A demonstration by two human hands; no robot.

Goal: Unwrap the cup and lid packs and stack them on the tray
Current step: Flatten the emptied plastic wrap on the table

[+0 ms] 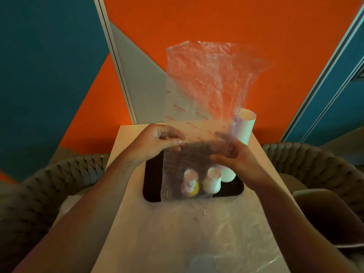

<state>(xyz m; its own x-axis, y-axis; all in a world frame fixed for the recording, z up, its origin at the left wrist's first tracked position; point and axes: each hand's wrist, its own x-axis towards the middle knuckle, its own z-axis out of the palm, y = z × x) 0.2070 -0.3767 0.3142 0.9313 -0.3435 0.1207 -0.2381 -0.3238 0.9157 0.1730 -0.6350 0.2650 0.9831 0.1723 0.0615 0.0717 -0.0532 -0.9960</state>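
A clear plastic wrapper with red print stands up in the air over a black tray on the pale table. My left hand pinches its left edge between thumb and fingers. My right hand holds the wrapper from the right, its fingers blurred behind the film. Seen through the plastic, two stacks of paper cups lie on the tray, and a white stack lies beside them. A tall white cup stack stands beyond my right hand.
The pale table is narrow. More clear plastic lies crumpled on its near right part. Woven grey chairs flank it on both sides. An orange and teal wall rises close behind.
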